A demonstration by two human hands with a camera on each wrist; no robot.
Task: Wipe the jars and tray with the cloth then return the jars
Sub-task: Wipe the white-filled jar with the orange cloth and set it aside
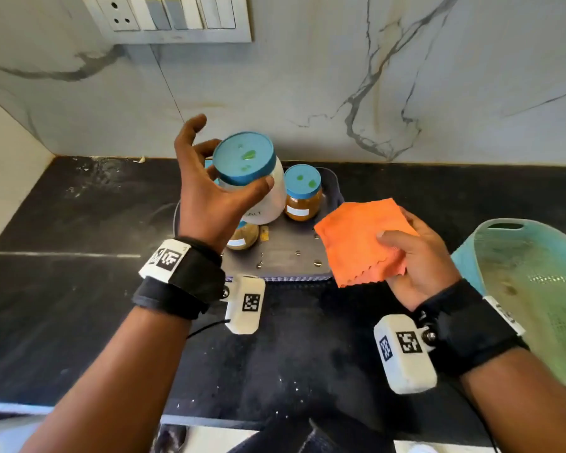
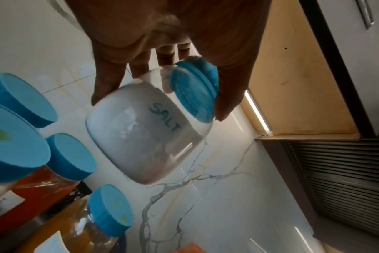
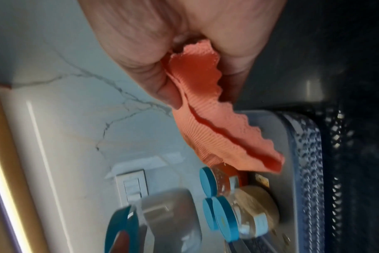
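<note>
Gripping the salt jar [image 1: 262, 197] just below its blue lid [image 1: 242, 157], the left hand [image 1: 206, 197] holds it in the air above the tray [image 1: 288, 253]; the thumb lies across the near side under the lid rim and the fingers curl round the far side, so the grip is clamped on the jar's neck. In the left wrist view the jar hangs tilted, its handwritten "SALT" mark [image 2: 165, 118] facing the camera, the body below and clear of the palm. The right hand [image 1: 419, 253] pinches the orange cloth [image 1: 361, 238] between thumb and fingers, the cloth spreading toward the jar but apart from it, over the tray's right edge. Other blue-lidded jars stand on the tray, one with orange-brown contents [image 1: 303, 199] just right of the held jar. The tray rests on the dark desk [image 1: 79, 289]; a pale green basket [image 1: 536, 289] lies at the right.
</note>
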